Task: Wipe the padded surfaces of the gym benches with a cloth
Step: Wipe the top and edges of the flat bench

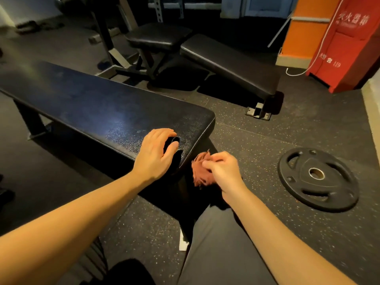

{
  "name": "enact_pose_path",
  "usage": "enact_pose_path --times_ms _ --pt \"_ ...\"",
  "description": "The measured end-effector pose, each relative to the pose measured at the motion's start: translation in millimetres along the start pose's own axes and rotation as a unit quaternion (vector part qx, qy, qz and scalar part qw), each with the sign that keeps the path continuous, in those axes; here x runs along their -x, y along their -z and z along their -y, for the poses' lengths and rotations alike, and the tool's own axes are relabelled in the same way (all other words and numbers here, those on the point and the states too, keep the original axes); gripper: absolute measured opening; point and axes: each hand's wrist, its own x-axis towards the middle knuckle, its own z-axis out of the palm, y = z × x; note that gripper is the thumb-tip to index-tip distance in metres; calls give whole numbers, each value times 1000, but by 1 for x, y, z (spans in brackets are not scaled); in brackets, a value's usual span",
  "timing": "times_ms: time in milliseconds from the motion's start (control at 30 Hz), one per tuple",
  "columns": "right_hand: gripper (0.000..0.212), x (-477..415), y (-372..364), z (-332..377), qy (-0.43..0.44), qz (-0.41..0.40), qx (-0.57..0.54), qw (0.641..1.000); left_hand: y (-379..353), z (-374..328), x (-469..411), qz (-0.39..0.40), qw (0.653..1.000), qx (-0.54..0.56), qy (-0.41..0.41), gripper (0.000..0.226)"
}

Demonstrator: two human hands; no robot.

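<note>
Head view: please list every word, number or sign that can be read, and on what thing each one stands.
"灭火器箱": white characters near the top of the red cabinet.
"火警", a telephone sign, then "119": lower on the same cabinet.
The small line under the top characters is too blurred to read.
There is no readable text on the weight plate, the flat bench or the cloth.
</note>
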Motion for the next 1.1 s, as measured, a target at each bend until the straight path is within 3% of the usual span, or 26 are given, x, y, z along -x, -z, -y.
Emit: enact_pose_path --times_ms 167,267,367,467,567,667,800,933,1100 --pt "19 27 -47 -16 -17 -29 -50 998 10 8 1 -48 996 55 53 30" --pt "23 42 -47 -22 -16 3 -65 998 29 29 18 -83 993 -1 86 32" --pt "24 58 -48 -16 -26 56 -80 995 36 46 47 -82 978 -107 158 56" --pt "20 81 -58 -10 -17 133 -43 990 29 47 64 -63 959 -81 263 91" --pt "18 81 -61 6 96 91 7 991 21 49 66 -53 954 -47 290 106" --pt "20 60 -57 26 202 1 63 977 18 51 67 -66 954 -17 290 102" --pt "17 59 -67 30 264 4 185 947 16 58 72 -77 961 15 266 96" --pt "16 58 -109 42 244 115 213 939 29 80 80 -43 974 37 219 85" --pt "19 42 -149 63 162 92 156 970 89 111 80 -56 970 150 182 52"
